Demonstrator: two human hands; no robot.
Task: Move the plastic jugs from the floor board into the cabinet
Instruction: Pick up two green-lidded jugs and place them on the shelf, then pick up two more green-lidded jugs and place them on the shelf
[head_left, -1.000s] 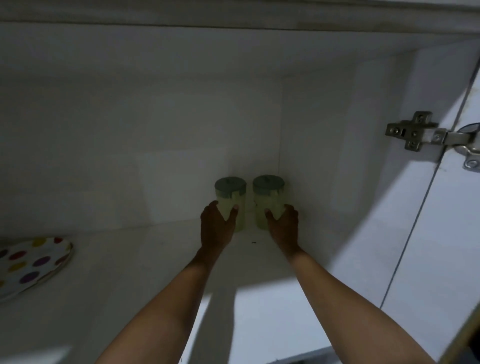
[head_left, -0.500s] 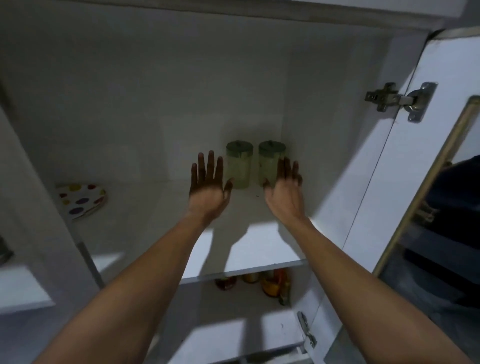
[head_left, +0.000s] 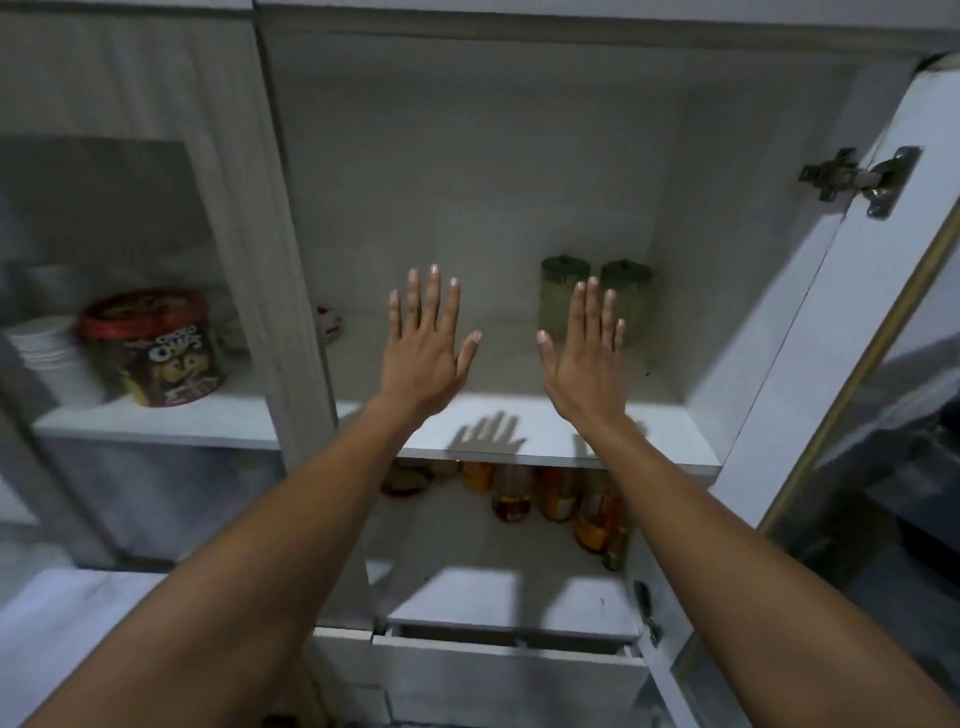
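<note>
Two pale green plastic jugs with darker lids stand upright side by side at the back right corner of the white cabinet's upper shelf (head_left: 493, 415): the left jug (head_left: 558, 291) and the right jug (head_left: 631, 291). My right hand (head_left: 584, 358) is raised in front of them with fingers spread, holding nothing and partly covering both. My left hand (head_left: 423, 348) is open too, fingers spread, well to the left of the jugs, in front of the shelf.
The cabinet door (head_left: 831, 312) stands open at the right on a metal hinge (head_left: 857, 179). Several bottles (head_left: 556, 493) sit on the lower shelf. In the left compartment are a cereal tub (head_left: 156, 348) and stacked white bowls (head_left: 47, 358). A spotted plate's edge (head_left: 330, 322) shows at the shelf's left.
Both hands let go of the jugs and pulled back out of the cabinet with fingers spread. The view backed away, showing the lower shelf and left compartment.
</note>
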